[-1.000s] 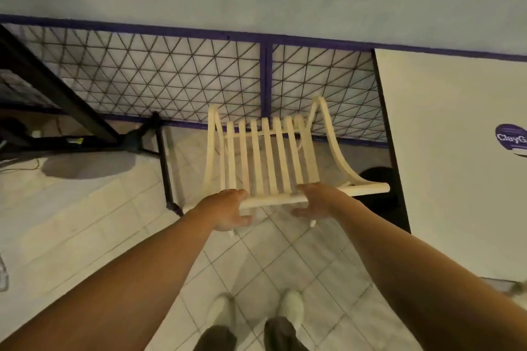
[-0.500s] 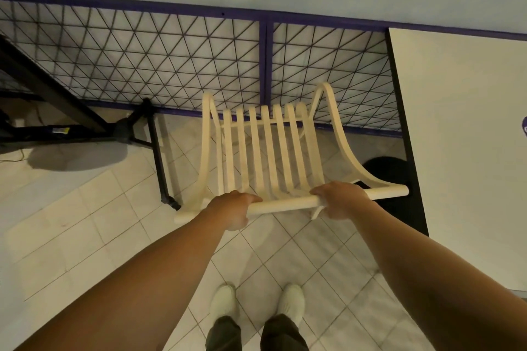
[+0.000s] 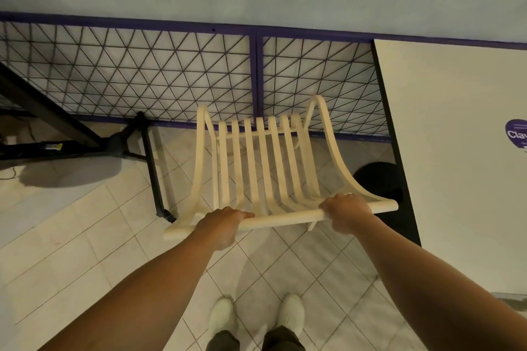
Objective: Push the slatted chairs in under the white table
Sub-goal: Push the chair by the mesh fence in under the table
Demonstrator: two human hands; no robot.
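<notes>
Cream slatted chair (image 3: 265, 168) with curved arms on pale square floor tiles (image 3: 85, 236), left of smooth white table (image 3: 456, 151), left hand (image 3: 221, 225) and right hand (image 3: 346, 215) each gripping its rounded top rail, purple-framed triangular wire mesh (image 3: 128, 74) behind

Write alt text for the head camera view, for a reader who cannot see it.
A person's left hand and right hand grip the top rail of a cream slatted chair over a tiled floor. A white table stands to its right, and a purple-framed wire mesh panel runs behind.
</notes>
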